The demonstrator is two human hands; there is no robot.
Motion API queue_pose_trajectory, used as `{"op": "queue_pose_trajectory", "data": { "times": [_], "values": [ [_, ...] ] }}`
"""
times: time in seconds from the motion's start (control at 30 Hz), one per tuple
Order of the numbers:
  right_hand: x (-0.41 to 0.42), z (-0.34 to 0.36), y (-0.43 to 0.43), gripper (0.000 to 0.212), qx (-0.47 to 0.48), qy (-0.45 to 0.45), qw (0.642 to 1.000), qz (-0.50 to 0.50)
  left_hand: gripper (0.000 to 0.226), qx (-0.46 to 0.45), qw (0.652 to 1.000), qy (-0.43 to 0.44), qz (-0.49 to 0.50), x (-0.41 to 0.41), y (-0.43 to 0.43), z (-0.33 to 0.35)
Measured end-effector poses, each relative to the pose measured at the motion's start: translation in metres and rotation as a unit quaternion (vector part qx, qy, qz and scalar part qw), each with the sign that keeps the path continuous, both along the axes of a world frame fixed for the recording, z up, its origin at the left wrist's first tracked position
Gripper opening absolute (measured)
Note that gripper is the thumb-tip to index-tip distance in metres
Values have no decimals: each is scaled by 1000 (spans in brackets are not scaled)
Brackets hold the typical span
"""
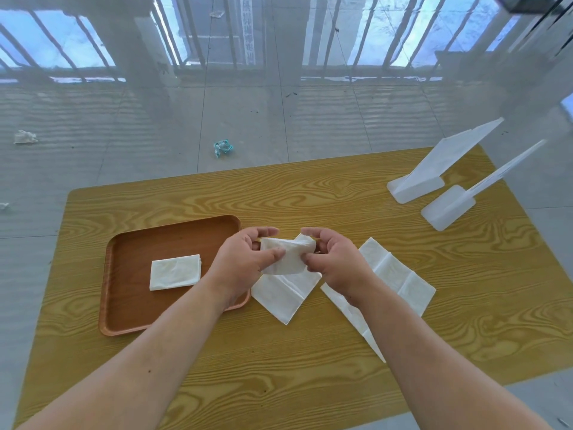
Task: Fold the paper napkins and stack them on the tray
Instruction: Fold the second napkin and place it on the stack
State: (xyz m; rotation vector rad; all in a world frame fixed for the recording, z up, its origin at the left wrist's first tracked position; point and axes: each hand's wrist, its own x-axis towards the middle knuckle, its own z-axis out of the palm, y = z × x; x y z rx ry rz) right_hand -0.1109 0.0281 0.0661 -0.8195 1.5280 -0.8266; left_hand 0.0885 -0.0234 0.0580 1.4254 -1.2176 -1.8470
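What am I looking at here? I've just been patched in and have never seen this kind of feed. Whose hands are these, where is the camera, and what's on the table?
There is no machine here: a person works with bare hands, and the single picture comes from a wide-angle camera on their head, looking forward and down.

The left hand and right hand together hold one partly folded napkin just above the wooden table.

On the table to the left sits a brown tray with a stack of folded napkins in it. Two unfolded napkins lie flat: one under the hands, one to the right. Two white plastic stands sit at the far right corner.

Some crumpled scraps lie on the floor beyond.
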Motion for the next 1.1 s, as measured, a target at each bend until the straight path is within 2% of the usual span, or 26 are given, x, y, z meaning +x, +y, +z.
{"op": "queue_pose_trajectory", "data": {
  "times": [0.07,0.13,0.23,0.33,0.37,0.43,0.47,0.53,0.6,0.63,0.73,0.8,0.93,1.1],
  "values": [
    [1,5,-3,39,-30,90,995,20,41,-33,998,-34,-29,1,-3,5],
    [2,10,-5,25,-59,164,984,32,34,-79,990,-103,-49,3,-7,8],
    [5,9,-6,15,-100,242,964,49,15,-167,956,-230,-71,6,-10,10],
    [5,5,-6,12,-130,316,938,56,7,-233,933,-264,-71,6,-9,13],
    [3,4,-7,10,-126,291,947,50,9,-254,926,-271,-71,6,-9,13],
    [0,5,-8,10,-87,132,987,16,12,-246,932,-258,-60,8,-11,9],
    [-2,5,-8,12,-63,39,997,-4,18,-201,954,-216,-44,10,-12,8],
    [-5,3,-7,17,-32,-75,996,-37,45,-66,994,-84,-23,12,-10,5],
    [-7,0,-4,17,-4,-139,988,-60,63,22,999,-7,-34,14,-7,-2],
    [-6,-1,-3,15,12,-160,984,-75,61,47,998,7,-47,14,-5,-5],
    [-6,-7,-1,14,56,-182,976,-108,28,79,995,5,-58,14,2,-15],
    [-5,-9,1,18,74,-176,978,-87,14,90,995,2,-42,14,6,-19],
    [-2,-14,4,18,114,-132,984,-46,11,94,995,-14,-16,11,9,-17],
    [0,-16,5,22,121,-131,983,-35,13,114,993,3,-10,11,10,-12]
  ]
}}
